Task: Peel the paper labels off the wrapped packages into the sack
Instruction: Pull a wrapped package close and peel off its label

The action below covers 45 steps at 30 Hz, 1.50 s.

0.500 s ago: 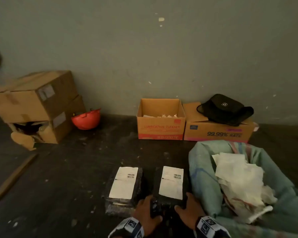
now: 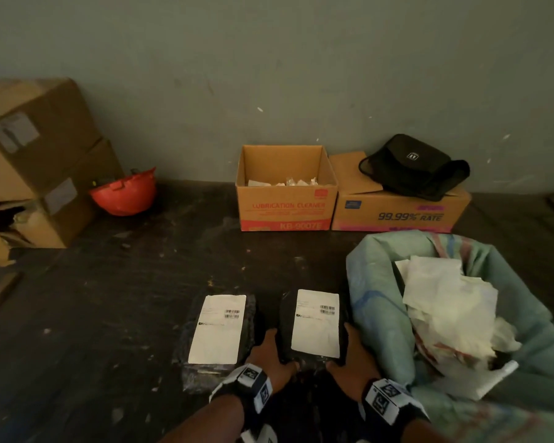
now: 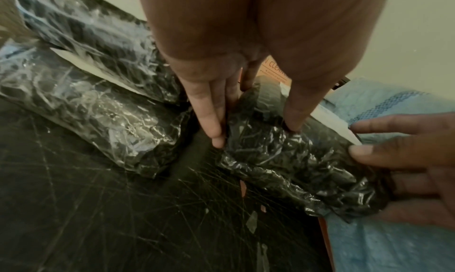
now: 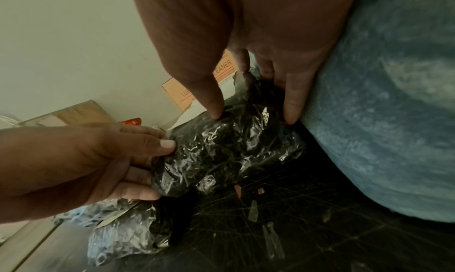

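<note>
Both hands, left hand [image 2: 268,356] and right hand [image 2: 349,353], clasp the black plastic-wrapped package [image 3: 290,155] between them, steadying it; white paper label [image 2: 316,322] faces up, pale woven sack [image 2: 375,302] just right of the right hand.

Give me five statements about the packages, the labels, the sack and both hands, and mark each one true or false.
1. Both hands, left hand and right hand, hold the right package. True.
2. The left package has lost its label. False: a white label lies flat on it.
3. The sack holds crumpled white paper. True.
4. The sack stands left of both packages. False: it stands to their right.
5. The right package's label is half peeled. False: it lies flat on the wrap.
</note>
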{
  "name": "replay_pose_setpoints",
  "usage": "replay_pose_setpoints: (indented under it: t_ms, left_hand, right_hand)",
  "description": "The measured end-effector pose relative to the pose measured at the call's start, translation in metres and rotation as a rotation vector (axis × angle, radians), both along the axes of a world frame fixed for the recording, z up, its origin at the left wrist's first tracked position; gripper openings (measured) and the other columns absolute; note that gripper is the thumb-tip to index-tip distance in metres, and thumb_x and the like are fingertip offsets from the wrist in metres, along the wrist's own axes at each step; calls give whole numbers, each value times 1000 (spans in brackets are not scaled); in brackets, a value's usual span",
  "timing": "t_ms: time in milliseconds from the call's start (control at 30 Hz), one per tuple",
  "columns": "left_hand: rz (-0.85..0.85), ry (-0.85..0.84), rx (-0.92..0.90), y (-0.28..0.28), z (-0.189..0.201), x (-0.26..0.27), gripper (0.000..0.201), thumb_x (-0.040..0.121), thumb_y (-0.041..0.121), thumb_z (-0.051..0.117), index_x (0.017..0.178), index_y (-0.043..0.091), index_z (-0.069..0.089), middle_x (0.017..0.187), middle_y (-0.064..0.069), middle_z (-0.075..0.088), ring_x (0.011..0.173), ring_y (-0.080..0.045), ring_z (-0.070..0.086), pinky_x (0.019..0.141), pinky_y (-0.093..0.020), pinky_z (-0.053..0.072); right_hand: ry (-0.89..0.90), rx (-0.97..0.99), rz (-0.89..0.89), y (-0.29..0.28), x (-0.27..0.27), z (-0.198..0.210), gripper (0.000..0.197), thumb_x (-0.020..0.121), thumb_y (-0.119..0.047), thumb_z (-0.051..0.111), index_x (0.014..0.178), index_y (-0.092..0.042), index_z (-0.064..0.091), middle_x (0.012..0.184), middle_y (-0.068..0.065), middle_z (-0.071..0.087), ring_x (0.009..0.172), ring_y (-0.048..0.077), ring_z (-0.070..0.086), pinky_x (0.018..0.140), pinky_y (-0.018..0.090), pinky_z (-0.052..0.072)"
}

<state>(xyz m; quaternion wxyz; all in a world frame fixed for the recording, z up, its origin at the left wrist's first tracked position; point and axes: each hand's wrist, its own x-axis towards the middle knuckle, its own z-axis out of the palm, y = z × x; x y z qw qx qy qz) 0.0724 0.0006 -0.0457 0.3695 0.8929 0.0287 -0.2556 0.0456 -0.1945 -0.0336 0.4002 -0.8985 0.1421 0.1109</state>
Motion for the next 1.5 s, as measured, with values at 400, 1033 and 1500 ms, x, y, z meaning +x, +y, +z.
replay_pose_setpoints:
  t_ms: [400,1033,1500]
  left_hand:
    - [-33,-35,39,19,5,-74,97,76,43,87,149,17,30,139,-7,56,123,-25,59,100,-29,48]
    - [-98,220,119,4,-35,-207,93,69,33,92,137,18,31,120,-2,67,107,-23,69,94,-38,57]
    - [-505,17,371,25,-23,-154,140,65,51,94,164,30,-4,171,8,-7,157,-31,11,122,-54,29]
  right_hand:
    - [33,-6,176,1,-76,1,84,80,-17,66,148,-29,19,144,-1,45,130,19,47,105,25,40]
    - [240,-50,252,-25,-209,-51,77,71,-32,66,137,-37,27,135,1,48,121,21,52,101,35,45]
    - [78,-326,208,-16,-120,-41,62,91,-35,53,147,-19,30,149,9,26,137,32,33,114,39,31]
